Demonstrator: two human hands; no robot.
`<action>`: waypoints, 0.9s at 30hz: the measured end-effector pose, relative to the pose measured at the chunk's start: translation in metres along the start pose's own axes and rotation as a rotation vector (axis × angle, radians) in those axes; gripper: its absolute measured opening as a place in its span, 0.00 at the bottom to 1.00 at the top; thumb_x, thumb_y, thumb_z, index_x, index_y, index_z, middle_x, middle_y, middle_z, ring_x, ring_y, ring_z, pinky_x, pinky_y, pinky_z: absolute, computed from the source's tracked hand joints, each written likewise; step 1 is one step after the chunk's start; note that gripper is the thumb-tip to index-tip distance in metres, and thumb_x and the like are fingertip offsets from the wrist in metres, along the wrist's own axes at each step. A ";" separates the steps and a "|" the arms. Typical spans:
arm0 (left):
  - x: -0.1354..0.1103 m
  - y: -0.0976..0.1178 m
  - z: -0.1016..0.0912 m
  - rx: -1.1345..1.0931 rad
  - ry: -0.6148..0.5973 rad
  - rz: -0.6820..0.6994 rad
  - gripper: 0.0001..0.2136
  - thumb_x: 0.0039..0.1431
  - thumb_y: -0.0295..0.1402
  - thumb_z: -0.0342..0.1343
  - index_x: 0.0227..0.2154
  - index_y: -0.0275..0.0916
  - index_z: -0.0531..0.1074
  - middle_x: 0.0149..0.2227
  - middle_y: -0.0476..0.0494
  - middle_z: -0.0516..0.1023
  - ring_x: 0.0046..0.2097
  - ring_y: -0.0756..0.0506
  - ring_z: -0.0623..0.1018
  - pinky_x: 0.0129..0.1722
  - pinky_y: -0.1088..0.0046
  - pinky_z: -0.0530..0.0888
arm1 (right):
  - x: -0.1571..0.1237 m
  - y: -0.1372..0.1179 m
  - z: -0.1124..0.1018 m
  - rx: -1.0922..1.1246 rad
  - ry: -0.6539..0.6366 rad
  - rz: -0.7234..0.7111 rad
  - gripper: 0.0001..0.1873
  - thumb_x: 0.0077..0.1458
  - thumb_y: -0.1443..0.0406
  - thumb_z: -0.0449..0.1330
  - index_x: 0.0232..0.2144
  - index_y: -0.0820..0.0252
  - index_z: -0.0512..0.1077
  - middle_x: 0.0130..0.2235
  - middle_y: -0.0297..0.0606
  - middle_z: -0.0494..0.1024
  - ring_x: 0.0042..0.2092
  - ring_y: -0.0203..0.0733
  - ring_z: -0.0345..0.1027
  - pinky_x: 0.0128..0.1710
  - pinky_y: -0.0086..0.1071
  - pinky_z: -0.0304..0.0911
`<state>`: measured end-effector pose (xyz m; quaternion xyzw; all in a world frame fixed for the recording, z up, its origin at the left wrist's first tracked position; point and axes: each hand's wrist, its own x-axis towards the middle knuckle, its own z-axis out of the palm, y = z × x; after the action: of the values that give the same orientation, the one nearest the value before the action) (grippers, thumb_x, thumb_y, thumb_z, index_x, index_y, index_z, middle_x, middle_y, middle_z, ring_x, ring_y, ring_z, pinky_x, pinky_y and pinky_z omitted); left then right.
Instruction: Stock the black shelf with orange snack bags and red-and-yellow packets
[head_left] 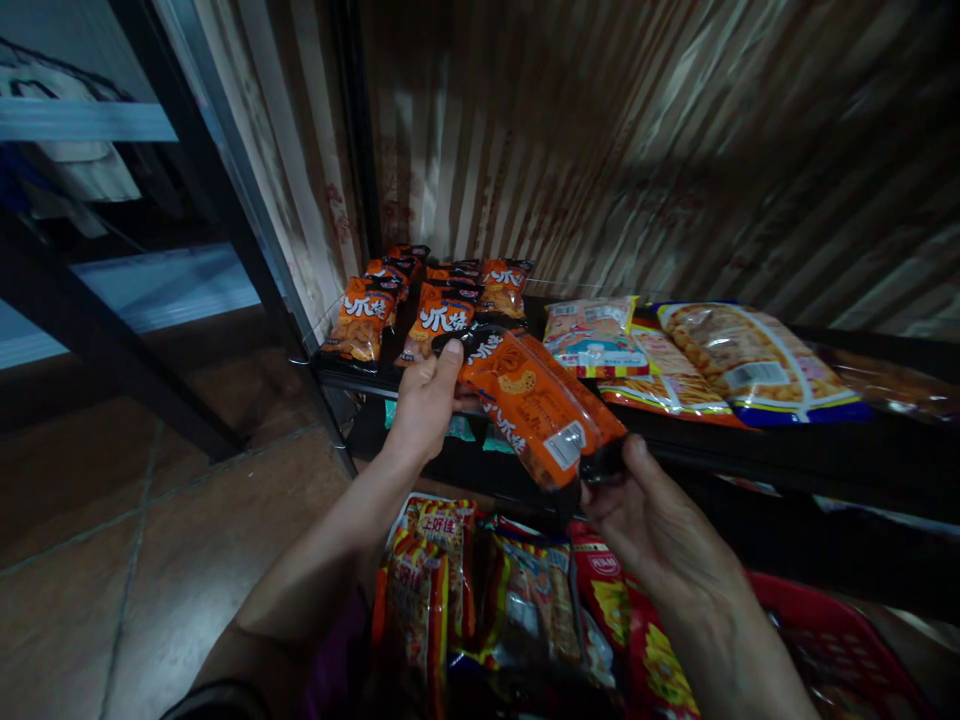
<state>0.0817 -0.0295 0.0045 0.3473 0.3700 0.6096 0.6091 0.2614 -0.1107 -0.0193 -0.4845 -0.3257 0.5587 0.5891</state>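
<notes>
Both my hands hold a stack of orange snack packets (536,405) just in front of a low black shelf (750,455). My left hand (424,405) grips the packets' far end, thumb on top. My right hand (645,510) pinches the near black end. On the shelf's left part lie several matching orange packets (439,318) in rows. Below my arms sits a red basket (832,640) filled with more snack bags (465,600).
Larger clear-windowed snack bags (739,360) and a pale packet (592,335) lie on the shelf's right part. Striped wallpaper (637,150) rises behind. A dark metal rack frame (187,200) stands at the left over a brown tiled floor (112,520).
</notes>
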 end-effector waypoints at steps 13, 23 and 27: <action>-0.026 -0.011 0.015 -0.062 -0.301 -0.109 0.19 0.44 0.46 0.66 0.33 0.37 0.75 0.32 0.44 0.78 0.31 0.49 0.76 0.31 0.75 0.71 | -0.018 0.014 0.039 0.283 0.037 0.066 0.12 0.45 0.61 0.69 0.35 0.50 0.77 0.42 0.33 0.81 0.45 0.47 0.75 0.45 0.44 0.73; -0.022 -0.016 0.012 0.023 -0.173 -0.031 0.17 0.44 0.44 0.66 0.31 0.35 0.74 0.28 0.47 0.77 0.27 0.50 0.74 0.27 0.75 0.72 | -0.022 0.010 0.035 0.214 -0.038 0.117 0.10 0.44 0.60 0.70 0.30 0.54 0.76 0.38 0.36 0.82 0.41 0.51 0.77 0.45 0.48 0.72; -0.017 -0.017 0.007 0.141 -0.168 0.030 0.15 0.50 0.46 0.61 0.27 0.36 0.74 0.24 0.49 0.75 0.24 0.50 0.72 0.24 0.75 0.71 | -0.020 0.012 0.030 0.198 -0.034 0.144 0.11 0.44 0.60 0.70 0.31 0.54 0.76 0.38 0.37 0.82 0.40 0.50 0.77 0.42 0.45 0.73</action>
<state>0.0963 -0.0461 -0.0069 0.4445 0.3545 0.5598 0.6028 0.2261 -0.1247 -0.0174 -0.4365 -0.2432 0.6370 0.5869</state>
